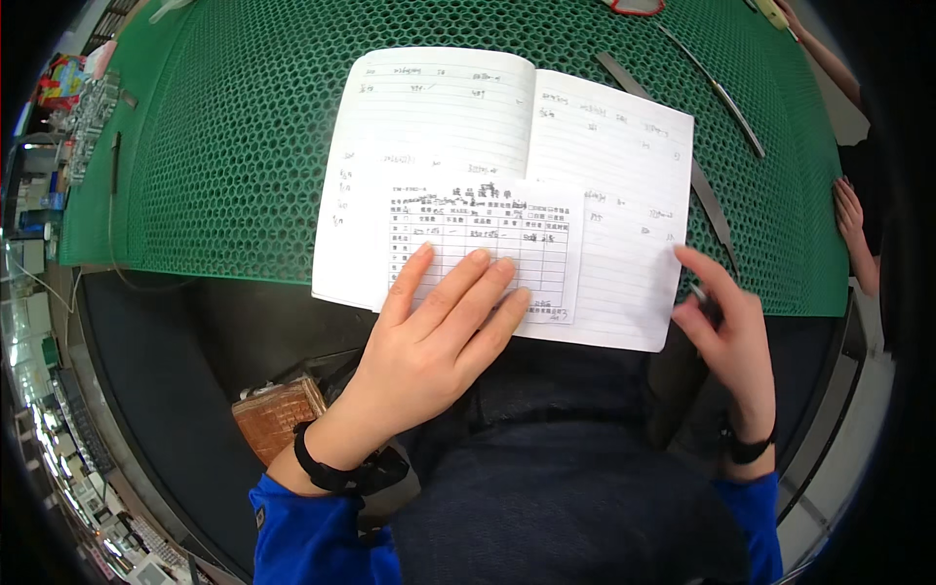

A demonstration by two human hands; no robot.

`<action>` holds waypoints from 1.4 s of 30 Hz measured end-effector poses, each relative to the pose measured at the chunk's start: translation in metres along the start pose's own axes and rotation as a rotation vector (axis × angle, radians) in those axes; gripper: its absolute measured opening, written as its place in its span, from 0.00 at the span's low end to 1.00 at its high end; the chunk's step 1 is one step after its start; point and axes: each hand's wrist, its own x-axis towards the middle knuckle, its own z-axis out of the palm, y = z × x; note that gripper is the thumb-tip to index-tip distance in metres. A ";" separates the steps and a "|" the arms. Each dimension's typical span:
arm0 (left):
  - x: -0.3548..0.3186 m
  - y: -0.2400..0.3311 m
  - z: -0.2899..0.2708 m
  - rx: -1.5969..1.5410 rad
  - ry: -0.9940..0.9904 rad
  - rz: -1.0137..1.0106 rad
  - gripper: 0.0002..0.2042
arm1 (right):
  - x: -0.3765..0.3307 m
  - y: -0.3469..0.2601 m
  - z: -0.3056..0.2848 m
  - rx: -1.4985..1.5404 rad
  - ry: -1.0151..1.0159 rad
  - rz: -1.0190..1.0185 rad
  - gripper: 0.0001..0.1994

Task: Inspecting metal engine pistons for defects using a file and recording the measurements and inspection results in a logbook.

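An open lined notebook (624,263) with handwriting on both pages lies at the near edge of a green perforated mat. Over its lower middle is a white printed form (556,255) with a filled-in table. My left hand (439,312) lies spread on the form, its fingertips on the table rows, hiding the form's lower left. At the notebook's right edge is my right hand (726,327), index finger and thumb bent toward the page. A thin dark pen-like thing (698,292) shows between them, mostly hidden by the hand.
A long metal blade (714,210) runs partly under the notebook; beyond it lies a thin handled tool (736,117) on the green mat (234,146). Another person's hand (850,207) rests at the mat's right edge. Metal parts (93,117) stand at far left. A brown block-like object (278,419) sits below the mat.
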 end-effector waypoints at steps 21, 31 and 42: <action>-0.004 0.006 -0.001 -0.027 -0.035 -0.045 0.24 | -0.032 0.031 0.002 0.551 -0.032 0.276 0.23; 0.032 0.021 -0.003 -0.035 -0.131 0.067 0.26 | -0.016 0.011 -0.032 0.837 0.171 -0.139 0.27; 0.034 0.031 0.001 0.027 -0.139 0.048 0.29 | 0.055 -0.012 0.019 0.679 -0.206 -0.446 0.18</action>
